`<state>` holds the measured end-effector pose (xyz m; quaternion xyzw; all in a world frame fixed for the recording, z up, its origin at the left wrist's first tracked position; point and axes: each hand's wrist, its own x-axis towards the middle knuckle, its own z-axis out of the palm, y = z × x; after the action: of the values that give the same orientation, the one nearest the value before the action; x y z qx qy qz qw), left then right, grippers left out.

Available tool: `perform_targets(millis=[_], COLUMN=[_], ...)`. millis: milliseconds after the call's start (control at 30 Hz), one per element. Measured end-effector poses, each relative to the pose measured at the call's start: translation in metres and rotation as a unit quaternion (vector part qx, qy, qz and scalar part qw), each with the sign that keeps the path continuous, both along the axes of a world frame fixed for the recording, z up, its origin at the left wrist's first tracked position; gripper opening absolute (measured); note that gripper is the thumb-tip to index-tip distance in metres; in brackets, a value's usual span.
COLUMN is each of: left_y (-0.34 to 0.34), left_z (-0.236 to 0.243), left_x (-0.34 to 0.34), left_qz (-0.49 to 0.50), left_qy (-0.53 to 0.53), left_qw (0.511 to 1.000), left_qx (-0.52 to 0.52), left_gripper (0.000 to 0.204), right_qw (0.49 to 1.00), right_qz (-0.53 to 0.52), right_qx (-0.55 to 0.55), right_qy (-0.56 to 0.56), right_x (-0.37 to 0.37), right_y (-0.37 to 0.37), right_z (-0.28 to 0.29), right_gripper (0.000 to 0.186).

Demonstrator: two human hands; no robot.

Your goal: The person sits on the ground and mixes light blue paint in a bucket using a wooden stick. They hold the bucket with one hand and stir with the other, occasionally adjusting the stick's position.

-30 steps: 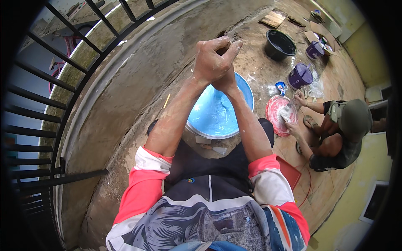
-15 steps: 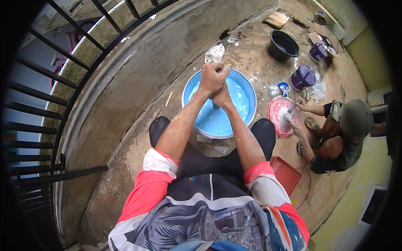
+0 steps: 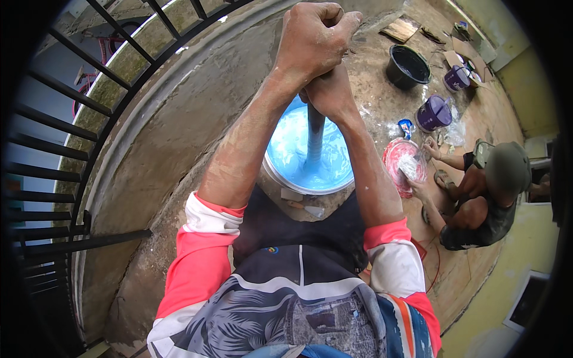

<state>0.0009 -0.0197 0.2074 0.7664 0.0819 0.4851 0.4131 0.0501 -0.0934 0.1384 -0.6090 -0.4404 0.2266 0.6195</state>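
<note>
1. Seen from above through a round fisheye view with blacked-out corners, a person's two bare hands are stacked in line above a round bucket [image 3: 310,192] of light-blue paint [image 3: 286,140].
2. A thick grey stick [image 3: 316,134] stands upright in that paint. Its lower end is submerged and cannot be seen; its top end is hidden by the hands.
3. The right hand [image 3: 329,92] is wrapped around the stick, which emerges directly beneath it. Most of its fingers are turned out of sight, and the other hand partly covers it.
4. The left hand [image 3: 310,42], close to the upper edge, is clenched just above the right, apparently around the stick's concealed top.
5. Hands and forearms block the bucket's far rim.
6. Just below the bucket's near side lies a scraper [image 3: 305,207], small and hard to make out.
7. To the right, a crouching co-worker [image 3: 498,197] works at a red lid [image 3: 391,158] bearing white paste.
8. A red tray [image 3: 419,249] is mostly covered by the right sleeve [image 3: 397,265].
</note>
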Motion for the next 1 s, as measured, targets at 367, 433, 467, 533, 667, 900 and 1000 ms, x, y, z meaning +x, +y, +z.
perform_targets(millis=[367, 433, 467, 533, 667, 900, 1000], left_y=[-0.018, -0.02, -0.024, -0.032, -0.037, -0.029, -0.025], left_z=[-0.087, -0.119, -0.136, -0.162, -0.19, -0.16, -0.125], left_x=[0.003, 0.003, 0.003, 0.003, 0.0, 0.003, 0.007], left_qz=[-0.033, -0.027, -0.021, -0.016, -0.006, -0.007, -0.002], left_qy=[-0.03, -0.021, -0.006, 0.015, 0.058, 0.131, 0.103], left_qw=[0.998, 0.999, 1.0, 0.999, 0.995, 0.989, 0.995], left_qx=[0.037, 0.018, -0.004, -0.037, -0.083, -0.065, -0.008], left_gripper=[0.039, 0.038, 0.038, 0.037, 0.037, 0.04, 0.038], right_qw=[0.981, 0.992, 0.992, 0.994, 0.99, 0.997, 0.995], right_qz=[0.023, 0.037, 0.029, 0.039, -0.036, -0.035, -0.015], right_qx=[0.09, 0.084, 0.081, 0.066, -0.042, -0.043, -0.047], right_qy=[-0.17, -0.085, -0.094, -0.073, -0.132, 0.053, 0.092], right_x=[0.032, 0.03, 0.032, 0.037, 0.02, -0.004, -0.012], right_y=[-0.004, -0.009, -0.01, -0.016, -0.034, -0.033, -0.029], right_z=[-0.089, -0.104, -0.124, -0.163, -0.192, -0.184, -0.131], right_gripper=[0.037, 0.037, 0.036, 0.045, 0.031, 0.039, 0.045])
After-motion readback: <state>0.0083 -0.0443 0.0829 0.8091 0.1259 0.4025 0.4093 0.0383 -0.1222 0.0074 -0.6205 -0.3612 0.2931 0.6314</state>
